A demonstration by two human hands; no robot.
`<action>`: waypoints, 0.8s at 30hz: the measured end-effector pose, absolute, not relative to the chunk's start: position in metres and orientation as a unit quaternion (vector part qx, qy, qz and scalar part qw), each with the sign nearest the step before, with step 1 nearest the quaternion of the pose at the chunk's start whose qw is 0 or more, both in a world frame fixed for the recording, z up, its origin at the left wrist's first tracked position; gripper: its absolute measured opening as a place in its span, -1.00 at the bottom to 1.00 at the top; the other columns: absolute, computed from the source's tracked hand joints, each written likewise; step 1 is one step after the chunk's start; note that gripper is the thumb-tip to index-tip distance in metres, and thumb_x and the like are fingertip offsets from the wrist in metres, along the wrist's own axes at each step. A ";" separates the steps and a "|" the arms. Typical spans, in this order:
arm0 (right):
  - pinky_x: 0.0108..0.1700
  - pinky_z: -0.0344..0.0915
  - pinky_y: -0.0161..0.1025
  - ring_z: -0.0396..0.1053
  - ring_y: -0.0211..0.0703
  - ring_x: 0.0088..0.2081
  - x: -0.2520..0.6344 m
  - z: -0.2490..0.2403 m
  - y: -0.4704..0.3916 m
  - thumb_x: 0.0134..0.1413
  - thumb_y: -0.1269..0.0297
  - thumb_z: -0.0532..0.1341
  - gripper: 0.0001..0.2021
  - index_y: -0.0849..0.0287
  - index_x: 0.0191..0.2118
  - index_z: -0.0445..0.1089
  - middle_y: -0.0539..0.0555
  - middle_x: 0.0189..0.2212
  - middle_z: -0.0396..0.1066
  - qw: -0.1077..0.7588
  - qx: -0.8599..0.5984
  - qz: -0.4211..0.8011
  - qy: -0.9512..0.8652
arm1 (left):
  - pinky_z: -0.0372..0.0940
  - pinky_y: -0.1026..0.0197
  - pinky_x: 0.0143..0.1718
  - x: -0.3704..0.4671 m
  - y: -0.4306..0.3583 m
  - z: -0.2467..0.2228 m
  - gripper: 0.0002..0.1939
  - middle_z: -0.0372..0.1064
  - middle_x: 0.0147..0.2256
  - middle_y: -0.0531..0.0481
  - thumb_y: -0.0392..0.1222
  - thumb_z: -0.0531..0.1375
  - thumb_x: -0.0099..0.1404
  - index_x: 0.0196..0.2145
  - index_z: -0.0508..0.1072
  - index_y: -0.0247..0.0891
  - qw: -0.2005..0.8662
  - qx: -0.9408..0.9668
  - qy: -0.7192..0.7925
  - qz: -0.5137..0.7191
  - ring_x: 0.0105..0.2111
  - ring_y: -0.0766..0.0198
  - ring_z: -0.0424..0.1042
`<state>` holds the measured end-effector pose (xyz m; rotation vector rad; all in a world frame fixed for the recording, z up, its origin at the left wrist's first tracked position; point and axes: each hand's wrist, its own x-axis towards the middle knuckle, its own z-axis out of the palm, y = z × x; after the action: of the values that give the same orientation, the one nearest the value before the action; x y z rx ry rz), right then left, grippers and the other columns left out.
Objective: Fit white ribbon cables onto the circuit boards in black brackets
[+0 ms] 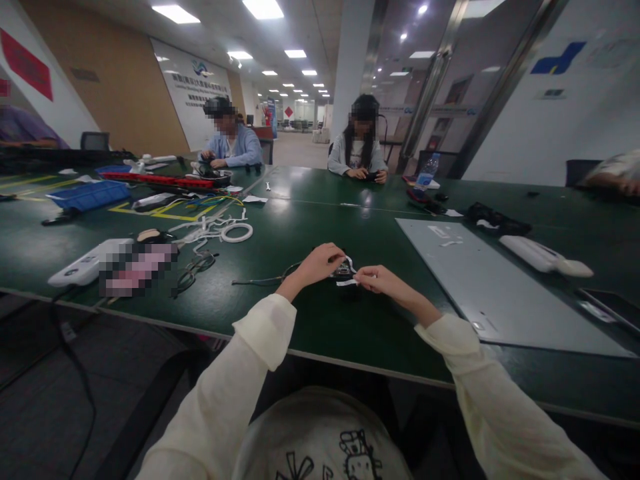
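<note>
Near the front of the green table, a small dark device point(343, 269) lies between my hands, with a thin cable running off to its left. My left hand point(323, 263) is closed over the device's left and upper side, its fingertips by a white strip. On the right, my right hand point(375, 278) pinches the white strip point(349, 283), which curves along the device's right edge and has a flat end pointing left. The underside of the device and part of its body are hidden by my left fingers.
Left on the table point(280, 233) are glasses point(195, 272), a white ring point(237, 232), a white power strip point(90, 262) and a blue tray point(90, 195). A grey board point(480, 287) lies right, beside a white device point(530, 253). Two people sit opposite; others are at the sides.
</note>
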<state>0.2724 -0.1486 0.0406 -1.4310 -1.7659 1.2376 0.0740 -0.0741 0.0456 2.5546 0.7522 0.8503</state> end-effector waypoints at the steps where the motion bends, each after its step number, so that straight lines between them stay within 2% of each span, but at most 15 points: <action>1: -0.52 -0.06 -0.37 0.06 -0.39 -0.57 0.271 0.043 -0.150 -0.01 -0.05 0.15 -0.64 0.22 -0.43 0.30 -0.09 -0.61 0.12 0.281 -0.526 0.468 -0.653 | 0.21 0.24 -0.15 0.076 -0.078 0.047 -0.76 0.35 -0.25 -0.05 -0.16 0.00 0.33 -0.23 0.42 -0.29 0.193 0.901 0.252 0.297 -0.23 0.30 0.32; 6: -0.53 -0.07 -0.39 0.05 -0.41 -0.56 0.272 0.044 -0.151 -0.03 -0.07 0.16 -0.61 0.23 -0.40 0.30 -0.08 -0.57 0.13 0.307 -0.513 0.477 -0.645 | 0.17 0.31 -0.35 0.079 -0.092 0.055 -0.63 0.34 -0.44 0.03 -0.04 -0.06 0.35 -0.35 0.41 -0.34 0.298 0.901 0.216 0.230 -0.44 0.37 0.29; 9: -0.53 -0.05 -0.39 0.08 -0.39 -0.54 0.278 0.039 -0.147 -0.02 -0.08 0.15 -0.60 0.23 -0.34 0.35 -0.07 -0.57 0.16 0.300 -0.532 0.453 -0.649 | 0.11 0.33 -0.45 0.079 -0.095 0.054 -0.63 0.29 -0.51 0.07 -0.01 -0.03 0.32 -0.39 0.39 -0.34 0.316 0.904 0.211 0.197 -0.53 0.40 0.24; 14: -0.48 0.07 -0.36 0.21 -0.33 -0.53 0.281 0.032 -0.144 0.01 0.01 0.14 -0.66 0.23 -0.33 0.40 -0.03 -0.58 0.27 0.256 -0.580 0.351 -0.690 | 0.08 0.33 -0.49 0.081 -0.095 0.051 -0.70 0.27 -0.50 0.08 -0.08 0.02 0.28 -0.45 0.37 -0.34 0.302 0.910 0.244 0.148 -0.54 0.42 0.22; 18: -0.41 0.15 -0.34 0.30 -0.29 -0.50 0.274 0.033 -0.150 0.03 0.11 0.14 -0.73 0.21 -0.26 0.36 -0.04 -0.56 0.35 0.265 -0.574 0.298 -0.716 | 0.06 0.34 -0.52 0.082 -0.096 0.050 -0.73 0.28 -0.51 0.07 -0.15 0.00 0.28 -0.47 0.36 -0.35 0.280 0.915 0.260 0.130 -0.57 0.43 0.21; 24: -0.41 0.14 -0.34 0.32 -0.28 -0.50 0.269 0.033 -0.154 0.07 0.22 0.11 -0.81 0.16 -0.20 0.26 -0.08 -0.56 0.35 0.249 -0.561 0.211 -0.761 | 0.12 0.34 -0.52 0.086 -0.104 0.049 -0.74 0.34 -0.52 0.02 -0.19 0.03 0.27 -0.49 0.39 -0.33 0.167 0.941 0.276 0.099 -0.55 0.39 0.30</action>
<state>0.2689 -0.1542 0.0326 -1.5271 -2.0738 0.5744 0.0861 -0.1037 0.0489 2.6793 0.7842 0.2825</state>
